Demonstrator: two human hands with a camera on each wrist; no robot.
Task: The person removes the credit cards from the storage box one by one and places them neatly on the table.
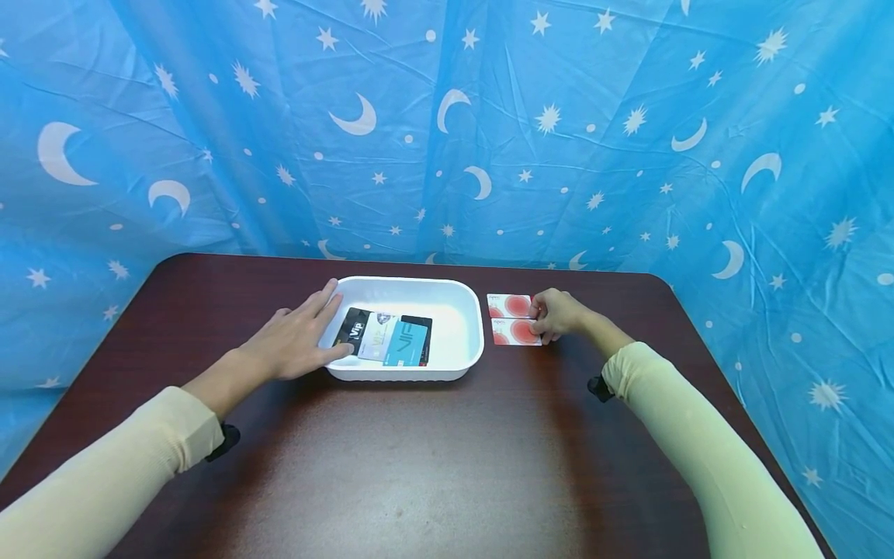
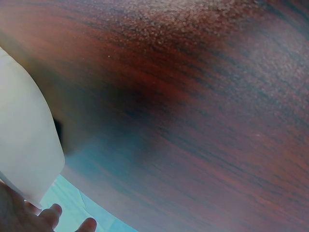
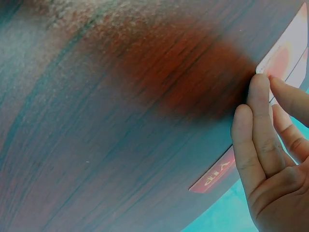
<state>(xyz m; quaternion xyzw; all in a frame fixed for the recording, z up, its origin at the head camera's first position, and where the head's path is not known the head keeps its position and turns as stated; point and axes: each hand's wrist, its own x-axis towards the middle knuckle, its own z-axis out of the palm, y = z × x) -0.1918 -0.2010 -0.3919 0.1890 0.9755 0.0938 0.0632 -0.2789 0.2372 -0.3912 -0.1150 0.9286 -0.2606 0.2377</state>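
My left hand (image 1: 296,338) lies with fingers extended along the left rim of a white plastic tray (image 1: 461,326), its thumb reaching inside over the cards. In the left wrist view, fingertips (image 2: 89,224) show beside the tray's wall (image 2: 29,130). Several cards overlap in the tray, including a black card (image 1: 355,322), a whitish card (image 1: 378,334) and a blue card (image 1: 405,345). To the tray's right, two red-and-white cards lie one above the other. My right hand (image 1: 555,314) pinches the lower card (image 1: 513,332) at its right edge; its fingers also overlap the upper card (image 1: 506,305).
A red card with gold lettering (image 3: 215,171) lies behind the right hand, mostly hidden in the head view. The dark wood table (image 1: 419,458) ends at a blue curtain (image 1: 419,140) with moons and stars along the back and sides.
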